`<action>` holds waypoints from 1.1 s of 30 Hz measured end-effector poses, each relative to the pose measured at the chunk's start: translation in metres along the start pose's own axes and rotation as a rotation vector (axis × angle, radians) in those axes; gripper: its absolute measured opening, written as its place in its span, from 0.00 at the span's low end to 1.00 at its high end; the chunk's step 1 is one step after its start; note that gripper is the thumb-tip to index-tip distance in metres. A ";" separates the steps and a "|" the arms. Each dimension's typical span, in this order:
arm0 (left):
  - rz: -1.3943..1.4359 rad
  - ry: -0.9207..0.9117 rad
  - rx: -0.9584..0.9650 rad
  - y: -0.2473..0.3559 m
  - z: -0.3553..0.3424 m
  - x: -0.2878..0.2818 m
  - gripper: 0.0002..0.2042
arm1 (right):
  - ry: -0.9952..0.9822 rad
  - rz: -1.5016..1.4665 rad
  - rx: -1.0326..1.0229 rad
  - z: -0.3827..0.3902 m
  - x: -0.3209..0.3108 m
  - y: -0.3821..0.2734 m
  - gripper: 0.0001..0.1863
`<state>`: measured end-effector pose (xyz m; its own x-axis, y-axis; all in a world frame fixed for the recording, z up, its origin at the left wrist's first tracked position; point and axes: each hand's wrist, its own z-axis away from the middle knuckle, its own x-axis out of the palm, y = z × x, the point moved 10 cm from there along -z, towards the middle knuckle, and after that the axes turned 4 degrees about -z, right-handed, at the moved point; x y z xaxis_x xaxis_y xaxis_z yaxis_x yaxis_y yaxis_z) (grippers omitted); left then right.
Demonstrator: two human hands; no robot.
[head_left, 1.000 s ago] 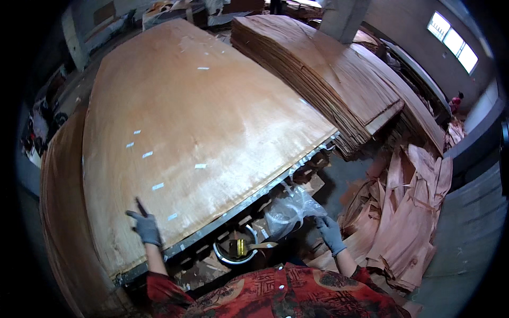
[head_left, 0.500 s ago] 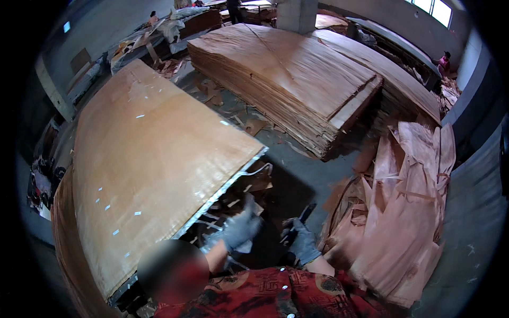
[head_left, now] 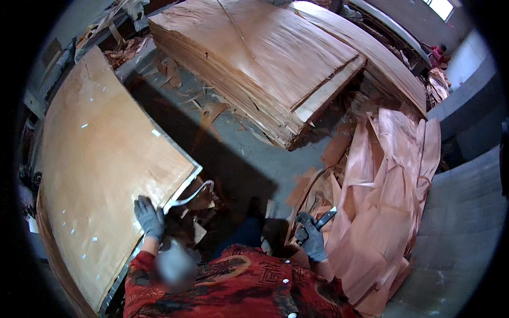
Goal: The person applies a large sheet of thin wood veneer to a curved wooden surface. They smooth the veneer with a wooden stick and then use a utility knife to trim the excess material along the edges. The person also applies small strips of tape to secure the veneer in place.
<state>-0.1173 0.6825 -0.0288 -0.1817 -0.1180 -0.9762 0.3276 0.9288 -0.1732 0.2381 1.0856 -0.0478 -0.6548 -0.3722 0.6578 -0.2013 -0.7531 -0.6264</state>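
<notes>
My left hand [head_left: 149, 217], in a grey glove, lies flat with fingers stretched out on the near right edge of a large tan wood veneer sheet [head_left: 114, 164]. Several small white tape bits dot that sheet. From its edge, just beyond my fingers, a white strip [head_left: 195, 194] hangs in a curl. In my right hand [head_left: 312, 239], also gloved in grey, a knife [head_left: 325, 218] with a dark handle points up and to the right. It is held apart from the sheet, beside a heap of crumpled reddish veneer [head_left: 371, 212].
A tall stack of veneer sheets [head_left: 254, 58] stands ahead, with another stack [head_left: 366, 55] behind it to the right. Veneer scraps [head_left: 212, 114] litter the grey floor [head_left: 254, 153] between stack and sheet. A person in pink [head_left: 436, 55] is far off at the right.
My left hand has moved left from beside the sheet's edge onto its surface. My right hand still holds the knife. The view has shifted, with more floor showing in the middle.
</notes>
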 end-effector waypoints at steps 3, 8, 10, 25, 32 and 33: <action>-0.041 0.030 0.040 -0.004 0.007 0.004 0.32 | -0.038 0.077 0.065 -0.077 0.013 -0.015 0.14; 0.016 -0.022 0.107 0.005 0.002 0.011 0.35 | -0.011 0.331 0.189 -0.227 0.039 -0.055 0.15; -0.075 -0.072 0.133 -0.009 0.006 0.023 0.36 | -0.122 0.315 0.231 -0.279 0.093 -0.066 0.17; -0.460 -0.389 -0.546 0.036 -0.031 -0.103 0.36 | -0.192 0.297 0.225 -0.796 0.218 -0.116 0.14; -0.247 -0.571 -0.414 0.194 -0.166 -0.154 0.29 | -0.097 1.359 0.037 -1.037 0.219 -0.084 0.14; -0.229 -0.579 -0.460 0.199 -0.169 -0.157 0.30 | -0.081 1.534 0.007 -1.046 0.230 -0.076 0.13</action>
<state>-0.1805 0.9454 0.1116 0.3572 -0.3716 -0.8569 -0.1011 0.8967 -0.4310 -0.6590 1.6248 -0.2863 -0.1818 -0.7951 -0.5786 0.6126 0.3687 -0.6991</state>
